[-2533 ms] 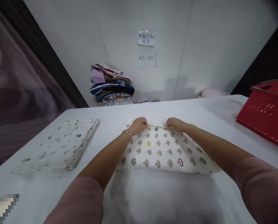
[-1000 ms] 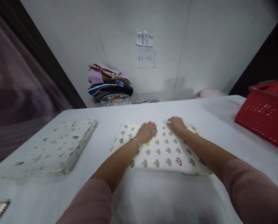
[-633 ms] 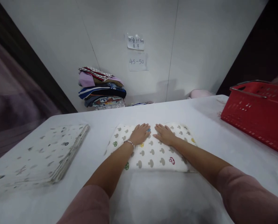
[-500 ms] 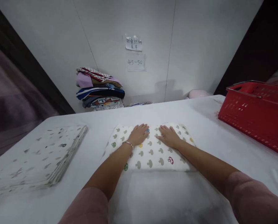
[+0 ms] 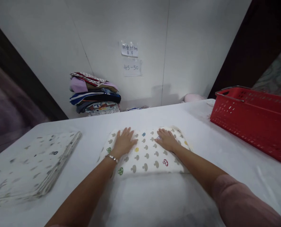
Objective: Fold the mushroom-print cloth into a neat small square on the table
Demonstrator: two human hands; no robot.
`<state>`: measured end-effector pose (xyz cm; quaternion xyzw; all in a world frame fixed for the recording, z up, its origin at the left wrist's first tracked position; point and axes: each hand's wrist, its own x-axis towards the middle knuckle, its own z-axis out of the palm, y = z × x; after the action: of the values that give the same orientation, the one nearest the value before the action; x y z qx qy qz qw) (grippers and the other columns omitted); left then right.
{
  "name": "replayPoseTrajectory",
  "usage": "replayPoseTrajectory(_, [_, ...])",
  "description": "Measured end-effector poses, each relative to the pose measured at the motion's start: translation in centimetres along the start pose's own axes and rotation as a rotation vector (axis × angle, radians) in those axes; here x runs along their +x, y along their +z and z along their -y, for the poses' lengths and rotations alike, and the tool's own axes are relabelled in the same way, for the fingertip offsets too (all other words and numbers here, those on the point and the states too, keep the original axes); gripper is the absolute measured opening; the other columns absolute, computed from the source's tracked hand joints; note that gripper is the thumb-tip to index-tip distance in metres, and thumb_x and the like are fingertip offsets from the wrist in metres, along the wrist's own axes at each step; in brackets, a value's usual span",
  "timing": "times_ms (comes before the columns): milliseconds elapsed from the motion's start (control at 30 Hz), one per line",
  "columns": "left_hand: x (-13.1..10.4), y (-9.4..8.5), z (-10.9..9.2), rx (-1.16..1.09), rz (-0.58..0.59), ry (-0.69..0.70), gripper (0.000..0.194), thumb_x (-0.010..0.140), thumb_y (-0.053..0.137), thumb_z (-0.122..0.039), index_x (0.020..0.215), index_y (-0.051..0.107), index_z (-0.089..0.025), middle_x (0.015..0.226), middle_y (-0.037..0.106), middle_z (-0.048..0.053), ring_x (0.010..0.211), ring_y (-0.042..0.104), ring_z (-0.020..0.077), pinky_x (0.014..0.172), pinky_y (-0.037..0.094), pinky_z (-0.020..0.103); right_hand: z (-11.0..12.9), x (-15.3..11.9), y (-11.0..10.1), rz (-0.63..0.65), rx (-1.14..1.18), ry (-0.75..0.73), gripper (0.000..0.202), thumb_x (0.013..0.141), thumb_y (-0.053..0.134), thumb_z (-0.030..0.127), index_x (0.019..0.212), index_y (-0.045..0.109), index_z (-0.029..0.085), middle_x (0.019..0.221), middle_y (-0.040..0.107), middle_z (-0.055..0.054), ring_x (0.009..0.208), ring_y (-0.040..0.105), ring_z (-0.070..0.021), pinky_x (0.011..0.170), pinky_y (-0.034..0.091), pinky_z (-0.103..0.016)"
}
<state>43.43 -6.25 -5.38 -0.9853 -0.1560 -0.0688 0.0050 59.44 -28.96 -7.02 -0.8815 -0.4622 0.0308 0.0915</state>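
A white cloth with a mushroom print [image 5: 146, 156] lies folded into a flat rectangle on the white table [image 5: 140, 116]. My left hand [image 5: 124, 142] rests on its left part, fingers spread, with a bracelet [image 5: 112, 158] at the wrist. On the right part of the same cloth lies my right hand [image 5: 167, 139], palm down with its fingers stretched out. Neither hand grips anything. To the left sits another folded white cloth with small dark prints [image 5: 36, 165], in several layers, apart from my hands.
A red plastic basket [image 5: 251, 119] stands at the table's right side. Behind the table is a pile of folded fabrics [image 5: 95, 94]. Two paper signs [image 5: 132, 67] hang on the wall. Something pink [image 5: 193, 97] shows past the far edge.
My left hand has slid left across the mushroom-print cloth, away from the right hand, baring a blue mushroom. The right hand stays at about the same spot on the cloth. The view has shifted slightly.
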Motion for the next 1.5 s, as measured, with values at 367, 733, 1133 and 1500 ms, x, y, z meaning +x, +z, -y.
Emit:
replayPoseTrajectory(367, [-1.7,0.7,1.7,0.017,0.074,-0.188,0.061,0.088,0.027,-0.055,0.14,0.035,-0.024,0.15,0.025,0.007,0.138,0.02,0.028,0.11,0.013,0.051,-3.0,-0.9,-1.8,-0.011,-0.054,0.186,0.069,0.089,0.02,0.059,0.143,0.026,0.017,0.152,0.019,-0.011,0.14,0.01,-0.0257,0.11,0.007,-0.047])
replayPoseTrajectory(733, [-1.8,0.9,1.9,-0.034,0.07,-0.203,0.06,0.087,0.027,-0.058,0.139,0.036,-0.028,0.151,0.025,0.004,0.139,0.018,0.0266,0.111,0.011,0.049,-5.6,-1.6,-0.8,-0.015,-0.083,0.267,0.071,0.089,0.018,0.061,0.143,0.026,0.016,0.152,0.016,-0.01,0.139,0.01,-0.0248,0.108,0.013,-0.052])
replayPoseTrajectory(1133, [-3.7,-2.1,3.0,-0.223,0.083,-0.42,0.062,0.088,0.026,-0.057,0.138,0.036,-0.023,0.152,0.02,0.008,0.14,0.015,0.0248,0.11,0.017,0.048,-4.1,-4.2,-1.3,-0.054,-0.157,0.226,0.065,0.089,0.025,0.054,0.139,0.035,0.013,0.151,0.021,-0.013,0.138,0.015,-0.0296,0.107,0.016,-0.054])
replayPoseTrajectory(1500, [-7.7,-1.8,3.2,-0.205,-0.028,-0.581,0.05,0.089,0.033,-0.046,0.131,0.041,-0.02,0.134,0.048,0.013,0.124,0.041,0.0273,0.099,0.033,0.042,-3.8,-6.9,0.6,-0.033,-0.111,0.147,0.059,0.086,0.029,0.053,0.133,0.042,0.02,0.146,0.034,-0.011,0.135,0.027,-0.0286,0.106,0.022,-0.052])
